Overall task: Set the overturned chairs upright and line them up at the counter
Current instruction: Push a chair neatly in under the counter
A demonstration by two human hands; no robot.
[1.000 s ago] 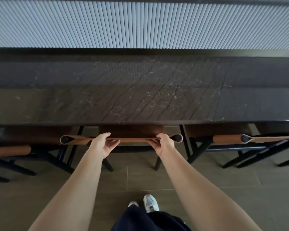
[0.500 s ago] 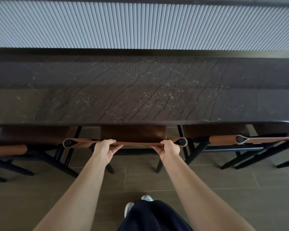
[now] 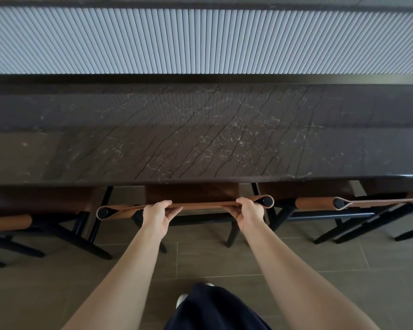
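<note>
An upright chair with black legs and a tan leather back strap (image 3: 200,206) stands tucked under the dark marble counter (image 3: 200,139), straight in front of me. My left hand (image 3: 158,216) grips the strap left of its middle. My right hand (image 3: 248,215) grips it near the right post. The brown seat (image 3: 192,192) is half hidden below the counter's edge. Another upright chair (image 3: 320,203) stands to the right, and one more (image 3: 10,221) to the left, both pushed in at the counter.
A ribbed pale panel (image 3: 200,41) runs behind the counter. Grey floor tiles (image 3: 343,270) lie beneath me. My shoe (image 3: 182,300) and dark clothing (image 3: 215,308) show at the bottom. Chair legs splay out over the floor on both sides.
The chair has slid forward, further under the counter, with both hands on its back strap. My left hand's fingers have closed over the strap. I have stepped closer.
</note>
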